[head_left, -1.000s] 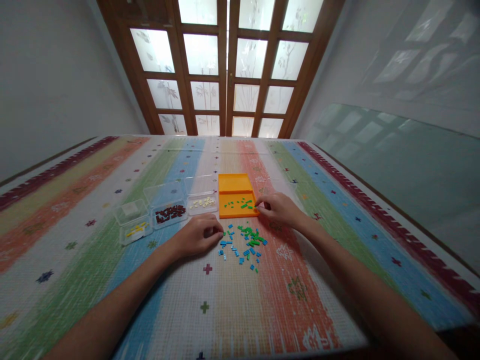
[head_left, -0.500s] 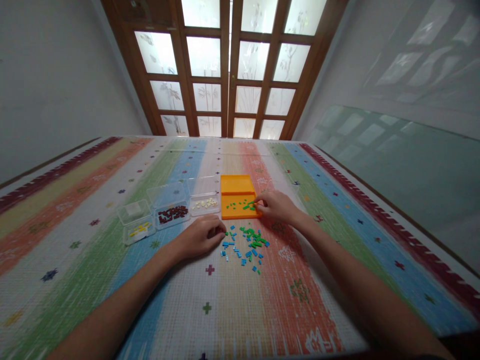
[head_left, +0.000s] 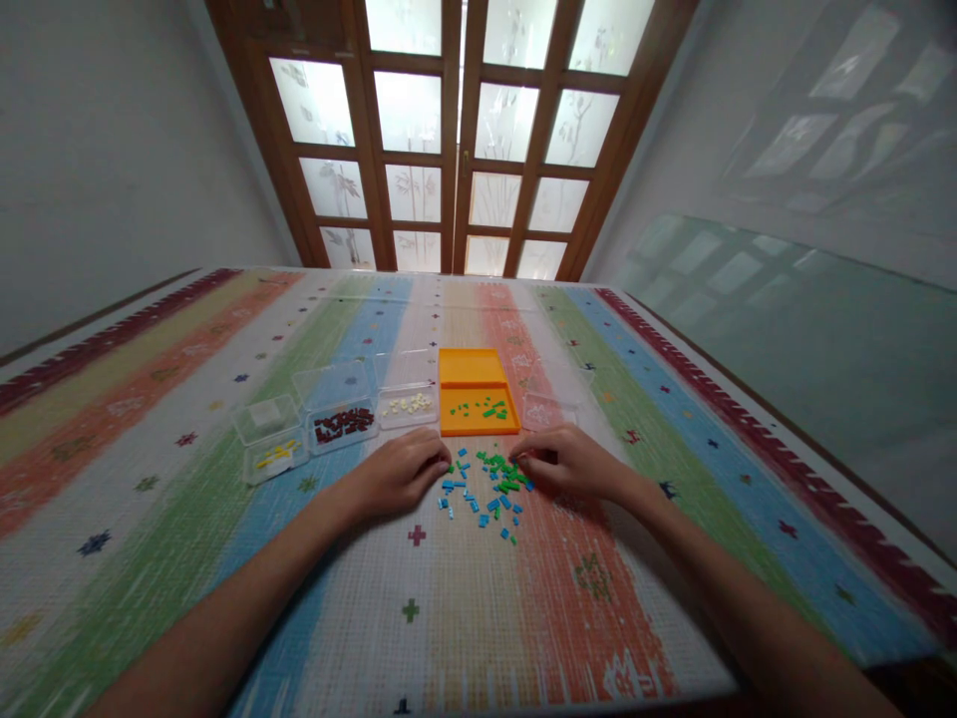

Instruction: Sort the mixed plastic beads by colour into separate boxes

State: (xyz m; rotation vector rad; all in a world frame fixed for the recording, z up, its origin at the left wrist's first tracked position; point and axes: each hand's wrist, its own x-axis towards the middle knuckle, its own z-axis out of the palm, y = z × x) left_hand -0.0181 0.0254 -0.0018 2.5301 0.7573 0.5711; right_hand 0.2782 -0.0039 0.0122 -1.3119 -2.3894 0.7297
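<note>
A loose pile of small green toy bricks [head_left: 509, 475] lies on the table, with small blue bricks [head_left: 470, 499] scattered to its left and front. My right hand [head_left: 568, 461] is at the pile's right edge, fingers curled and tips drawn together at the green bricks; anything between them is too small to make out. Left of the bricks rests my left hand [head_left: 404, 471], closed, its fingertips beside a green piece; what it holds, if anything, is hidden. Behind both hands, an open orange box [head_left: 468, 427] holds several green bricks [head_left: 493, 408] in its near half.
To the left stand open clear boxes: one with white bricks [head_left: 410, 404], one with dark red bricks [head_left: 344, 426], one with yellow bricks [head_left: 278, 455]. Another clear box [head_left: 549, 411] sits right of the orange box. A striped tablecloth [head_left: 478, 618] covers the table.
My right hand has moved from the orange box back toward me to the green pile, uncovering the clear box on the right. My left hand stays in place.
</note>
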